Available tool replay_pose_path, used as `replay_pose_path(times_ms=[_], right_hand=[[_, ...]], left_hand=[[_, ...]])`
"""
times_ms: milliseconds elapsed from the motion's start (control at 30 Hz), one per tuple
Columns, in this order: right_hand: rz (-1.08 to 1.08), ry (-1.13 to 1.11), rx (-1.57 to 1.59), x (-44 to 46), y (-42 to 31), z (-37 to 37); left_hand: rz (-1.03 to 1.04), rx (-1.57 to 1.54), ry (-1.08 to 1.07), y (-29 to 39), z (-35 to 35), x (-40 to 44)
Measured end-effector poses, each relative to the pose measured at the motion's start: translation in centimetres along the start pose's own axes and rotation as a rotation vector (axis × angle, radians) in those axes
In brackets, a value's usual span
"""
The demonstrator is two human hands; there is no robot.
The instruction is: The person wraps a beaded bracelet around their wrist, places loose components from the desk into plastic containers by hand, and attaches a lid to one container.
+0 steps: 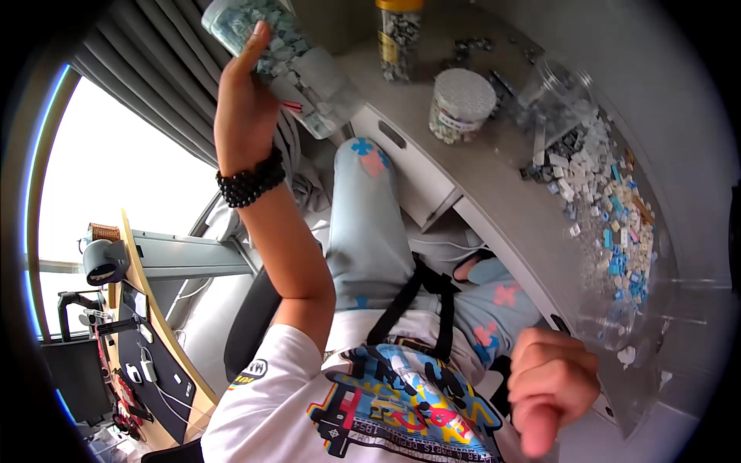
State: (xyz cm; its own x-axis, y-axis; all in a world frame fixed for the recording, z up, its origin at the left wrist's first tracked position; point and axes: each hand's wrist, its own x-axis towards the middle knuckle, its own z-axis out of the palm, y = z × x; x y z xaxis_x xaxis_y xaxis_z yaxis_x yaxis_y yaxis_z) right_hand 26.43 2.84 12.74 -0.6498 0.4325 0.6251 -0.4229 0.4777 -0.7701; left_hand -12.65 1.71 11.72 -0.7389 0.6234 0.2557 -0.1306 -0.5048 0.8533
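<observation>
My left hand, with a black beaded bracelet at the wrist, is wrapped round a clear plastic jar at the upper left. Pale green and whitish pieces fill much of the jar, which is tilted beside the desk edge. My right hand is at the lower right, near the desk's front edge, with its fingers curled and the thumb toward the camera. Whether anything small is inside that hand is hidden. A pile of small white, grey and blue bricks lies on the desk beyond it.
On the grey desk stand a yellow-lidded jar, a white-lidded jar and an open clear container. Dark pieces lie behind them. Another desk with a monitor is at the left.
</observation>
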Motion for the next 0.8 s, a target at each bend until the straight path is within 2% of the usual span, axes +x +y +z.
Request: replay_pose_path(times_ms=[67, 167, 267, 333, 367, 400, 467, 600, 667, 733, 800], right_hand=[[0.170, 0.165, -0.176, -2.0, 0.1, -0.9], [0.262, 0.362, -0.394, -5.1, 2.7, -2.3], [0.499, 0.639, -0.591, -9.5, 4.8, -4.0], [0.677, 0.822, -0.635, -10.5, 4.8, -4.3], [0.709, 0.898, -0.629, -11.4, 5.0, -4.7], [0.715, 0.887, -0.626, -12.4, 5.2, -5.3], [0.695, 0.871, -0.691, -14.0, 5.3, -5.9], [0.768, 0.941, -0.833, -14.7, 5.9, -5.3], [0.791, 0.954, -0.840, -14.9, 6.1, -5.2], [0.809, 0.978, -0.852, -15.4, 6.6, -5.0], [0.808, 1.015, -0.842, -16.1, 7.0, -4.9]], left_hand=[[0.009, -0.083, 0.003, 0.2, 0.2, 0.3], [0.007, -0.147, -0.031, 0.3, 0.6, 0.0], [-0.046, -0.187, -0.061, 0.2, -0.1, -0.4], [0.058, -0.100, -0.051, -0.1, 0.8, -1.5], [0.039, -0.027, 0.044, 0.1, 1.6, -1.8], [0.019, 0.046, 0.136, 0.2, 2.0, -2.0], [0.104, -0.110, -0.059, -1.1, 1.3, -2.7], [0.196, 0.027, 0.078, -2.3, 3.3, -2.5], [0.397, 0.357, 0.193, -4.4, 2.9, -0.9], [0.399, 0.373, 0.199, -6.1, 2.5, 0.5], [0.497, 0.351, 0.270, -8.6, 1.8, 2.1]])
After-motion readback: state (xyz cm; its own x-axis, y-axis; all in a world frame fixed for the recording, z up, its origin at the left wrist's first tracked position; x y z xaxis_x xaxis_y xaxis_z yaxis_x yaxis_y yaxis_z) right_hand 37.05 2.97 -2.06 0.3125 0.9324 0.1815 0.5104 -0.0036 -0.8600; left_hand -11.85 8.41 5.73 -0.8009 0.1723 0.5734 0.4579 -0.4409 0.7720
